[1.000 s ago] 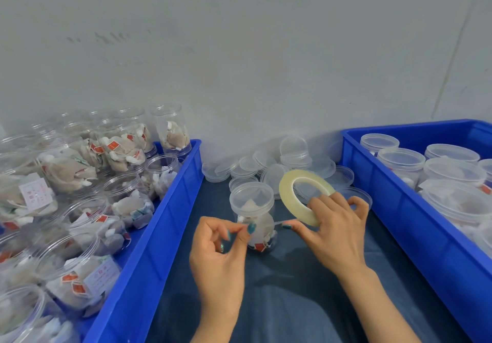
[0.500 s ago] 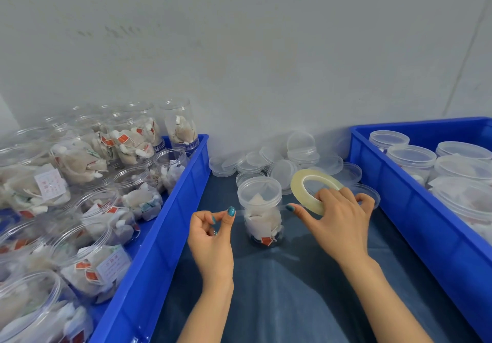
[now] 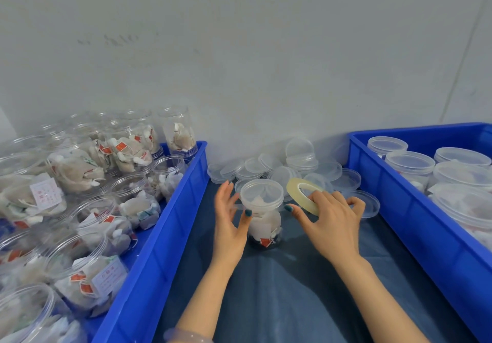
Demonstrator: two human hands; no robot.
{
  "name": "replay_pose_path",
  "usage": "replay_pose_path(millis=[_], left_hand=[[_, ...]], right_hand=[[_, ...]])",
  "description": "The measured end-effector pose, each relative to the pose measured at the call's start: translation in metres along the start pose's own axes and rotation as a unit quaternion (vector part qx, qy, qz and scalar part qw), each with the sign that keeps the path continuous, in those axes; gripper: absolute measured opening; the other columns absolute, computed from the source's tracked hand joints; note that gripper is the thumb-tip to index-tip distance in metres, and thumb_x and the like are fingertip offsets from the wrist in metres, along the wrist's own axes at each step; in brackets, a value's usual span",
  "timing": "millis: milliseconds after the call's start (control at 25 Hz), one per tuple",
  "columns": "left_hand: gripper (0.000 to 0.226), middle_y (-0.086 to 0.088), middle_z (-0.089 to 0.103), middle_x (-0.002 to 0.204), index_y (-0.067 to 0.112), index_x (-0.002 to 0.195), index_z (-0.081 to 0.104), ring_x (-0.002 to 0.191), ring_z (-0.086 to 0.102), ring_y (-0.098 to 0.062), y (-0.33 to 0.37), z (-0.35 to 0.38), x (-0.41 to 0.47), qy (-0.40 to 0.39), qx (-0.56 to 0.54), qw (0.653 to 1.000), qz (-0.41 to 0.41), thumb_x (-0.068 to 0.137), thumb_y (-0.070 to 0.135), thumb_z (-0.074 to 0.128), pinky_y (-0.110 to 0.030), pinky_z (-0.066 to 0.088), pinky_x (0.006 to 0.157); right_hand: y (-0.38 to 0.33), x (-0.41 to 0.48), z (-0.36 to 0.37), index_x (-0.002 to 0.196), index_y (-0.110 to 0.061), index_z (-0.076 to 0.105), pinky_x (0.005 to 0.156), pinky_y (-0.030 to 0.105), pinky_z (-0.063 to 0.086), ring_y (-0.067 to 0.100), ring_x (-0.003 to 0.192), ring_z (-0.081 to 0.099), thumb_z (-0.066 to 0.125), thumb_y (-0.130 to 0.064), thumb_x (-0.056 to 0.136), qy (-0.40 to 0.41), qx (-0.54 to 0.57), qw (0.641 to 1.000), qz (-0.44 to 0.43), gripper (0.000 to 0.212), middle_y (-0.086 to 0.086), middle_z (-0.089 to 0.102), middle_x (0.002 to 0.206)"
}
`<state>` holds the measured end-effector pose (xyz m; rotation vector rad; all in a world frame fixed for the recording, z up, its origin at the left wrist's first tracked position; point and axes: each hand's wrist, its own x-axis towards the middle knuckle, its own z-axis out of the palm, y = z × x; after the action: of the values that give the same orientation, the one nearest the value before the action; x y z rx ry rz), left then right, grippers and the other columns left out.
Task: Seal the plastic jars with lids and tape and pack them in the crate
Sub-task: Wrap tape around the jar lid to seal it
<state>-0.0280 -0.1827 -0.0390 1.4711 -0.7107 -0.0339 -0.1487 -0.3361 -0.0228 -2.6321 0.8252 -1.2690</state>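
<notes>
A clear plastic jar [image 3: 263, 225] with a lid [image 3: 261, 193] on it stands on the dark blue cloth between two crates; it holds tea bags. My left hand [image 3: 230, 225] is spread at the jar's left side, thumb on the jar just under the lid. A thin strip of clear tape seems to run along the lid's edge there. My right hand [image 3: 328, 222] grips a yellowish roll of clear tape [image 3: 303, 195] just right of the jar.
The left blue crate [image 3: 170, 225] is packed with several open jars of tea bags [image 3: 87, 238]. The right blue crate [image 3: 415, 209] holds several lidded jars [image 3: 410, 163]. Loose clear lids [image 3: 279, 164] are heaped against the grey wall behind the jar.
My left hand, pinching the tape end in front of the jar, has opened and moved against the jar's left side. The right hand with the roll stays beside the jar.
</notes>
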Motion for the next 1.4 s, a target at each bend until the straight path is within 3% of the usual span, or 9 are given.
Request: replay_pose_path(millis=[200, 400, 520, 640, 720, 840, 1000, 1160, 1400], left_hand=[[0.074, 0.017, 0.063, 0.127, 0.030, 0.128, 0.055, 0.120, 0.058, -0.002, 0.004, -0.009, 0.016, -0.115, -0.049, 0.992, -0.027, 0.064, 0.061, 0.078, -0.013, 0.047, 0.089], [0.038, 0.005, 0.066, 0.125, 0.025, 0.122, 0.063, 0.115, 0.062, -0.011, -0.006, -0.023, 0.027, -0.206, -0.128, 0.964, -0.111, 0.087, 0.011, 0.068, -0.023, 0.053, 0.086], [0.020, -0.004, 0.073, 0.109, 0.017, 0.106, 0.070, 0.103, 0.064, -0.024, -0.005, -0.017, 0.020, -0.126, -0.178, 0.959, -0.183, 0.097, 0.012, 0.053, -0.028, 0.057, 0.081], [0.042, 0.002, 0.070, 0.120, 0.023, 0.118, 0.065, 0.111, 0.064, -0.013, 0.007, -0.007, 0.001, -0.027, -0.164, 0.974, -0.153, 0.095, 0.052, 0.046, -0.024, 0.054, 0.087], [0.075, 0.020, 0.057, 0.134, 0.034, 0.138, 0.046, 0.122, 0.054, 0.001, 0.019, 0.002, -0.018, -0.044, -0.103, 0.989, -0.093, 0.076, 0.074, 0.059, -0.021, 0.046, 0.096], [0.114, 0.029, 0.046, 0.132, 0.040, 0.146, 0.015, 0.117, 0.051, 0.008, 0.025, 0.022, -0.032, -0.079, 0.086, 0.992, -0.047, 0.059, 0.046, 0.088, -0.010, 0.044, 0.088], [0.093, 0.020, 0.060, 0.115, 0.031, 0.129, 0.039, 0.103, 0.058, 0.010, 0.026, 0.014, -0.018, -0.033, 0.040, 0.996, -0.076, 0.056, 0.017, 0.095, -0.011, 0.047, 0.084], [0.069, 0.016, 0.071, 0.102, 0.028, 0.112, 0.058, 0.100, 0.066, -0.008, 0.029, -0.004, -0.013, -0.089, -0.047, 0.986, -0.133, 0.051, 0.038, 0.090, -0.020, 0.055, 0.077], [0.078, -0.009, 0.072, 0.098, 0.008, 0.113, 0.062, 0.087, 0.070, -0.021, 0.043, -0.007, -0.018, -0.158, -0.175, 0.955, -0.181, 0.047, 0.041, 0.087, -0.032, 0.057, 0.071]], right_hand=[[0.005, -0.001, -0.004, 0.078, -0.023, 0.059, 0.079, 0.037, 0.023, 0.016, 0.071, 0.050, 0.038, -0.072, 0.085, 0.002, 0.019, 1.000, 0.010, 0.053, -0.014, 0.050, 0.069], [0.009, -0.002, -0.005, 0.078, -0.022, 0.060, 0.079, 0.036, 0.023, 0.016, 0.072, 0.049, 0.041, -0.074, 0.087, -0.011, 0.066, 0.998, 0.004, 0.056, -0.016, 0.049, 0.070], [0.010, -0.002, -0.008, 0.077, -0.022, 0.060, 0.080, 0.035, 0.022, 0.015, 0.072, 0.048, 0.041, -0.072, 0.085, -0.015, 0.079, 0.997, 0.007, 0.054, -0.018, 0.045, 0.067], [0.008, -0.002, -0.009, 0.075, -0.022, 0.058, 0.079, 0.034, 0.022, 0.014, 0.070, 0.046, 0.041, -0.074, 0.087, -0.019, 0.085, 0.996, 0.009, 0.057, -0.021, 0.036, 0.063], [0.004, -0.002, -0.010, 0.074, -0.021, 0.058, 0.078, 0.035, 0.021, 0.015, 0.070, 0.047, 0.038, -0.077, 0.087, -0.022, 0.087, 0.996, 0.008, 0.060, -0.020, 0.038, 0.063], [0.001, -0.003, -0.011, 0.072, -0.022, 0.058, 0.074, 0.036, 0.021, 0.016, 0.066, 0.046, 0.033, -0.075, 0.082, -0.032, 0.086, 0.996, 0.004, 0.059, -0.015, 0.040, 0.060], [0.009, -0.004, -0.018, 0.066, -0.028, 0.060, 0.074, 0.036, 0.022, 0.013, 0.064, 0.046, 0.022, -0.081, 0.085, -0.040, 0.088, 0.995, -0.003, 0.068, -0.008, 0.047, 0.056], [0.011, -0.001, -0.026, 0.067, -0.033, 0.063, 0.072, 0.034, 0.017, 0.005, 0.067, 0.046, 0.019, -0.081, 0.087, -0.038, 0.098, 0.994, -0.019, 0.069, -0.010, 0.044, 0.054], [0.007, 0.001, -0.029, 0.053, -0.028, 0.059, 0.074, 0.031, 0.020, 0.007, 0.065, 0.042, 0.033, -0.085, 0.080, -0.059, 0.107, 0.992, 0.020, 0.068, -0.008, 0.047, 0.053]])
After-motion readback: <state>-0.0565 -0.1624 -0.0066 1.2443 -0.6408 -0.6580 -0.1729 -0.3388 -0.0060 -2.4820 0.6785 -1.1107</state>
